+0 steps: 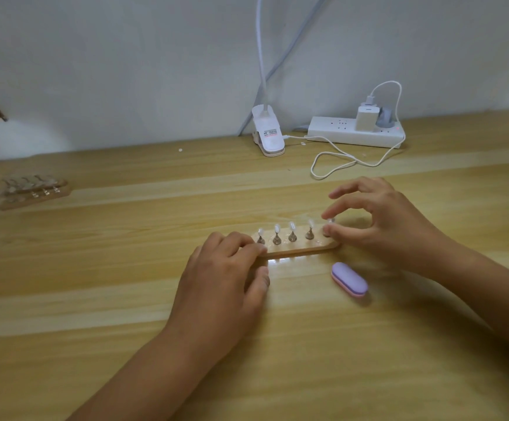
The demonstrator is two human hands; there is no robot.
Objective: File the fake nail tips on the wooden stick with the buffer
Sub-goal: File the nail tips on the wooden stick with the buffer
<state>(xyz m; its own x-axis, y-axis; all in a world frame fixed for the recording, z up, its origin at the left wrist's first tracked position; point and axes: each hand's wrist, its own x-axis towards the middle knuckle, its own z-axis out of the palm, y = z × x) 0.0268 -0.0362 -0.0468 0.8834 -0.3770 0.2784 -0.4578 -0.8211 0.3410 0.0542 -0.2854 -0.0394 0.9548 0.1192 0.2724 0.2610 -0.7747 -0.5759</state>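
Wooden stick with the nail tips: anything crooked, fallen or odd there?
Nothing stands out. The light wooden stick lies flat on the wooden table, its clear nail tips upright on their pegs. The fifth is partly hidden by the right hand. The lilac-and-pink oval buffer lies untouched.

left hand (225,268) hides the wooden stick's (301,249) left end; far-left holders (31,189) blurred.

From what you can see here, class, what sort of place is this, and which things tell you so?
Probably a home desk or hobby table used for nail practice. A wooden stick of fake nail tips lies beside a purple buffer, and a power strip and clip-on lamp stand against the plain wall.
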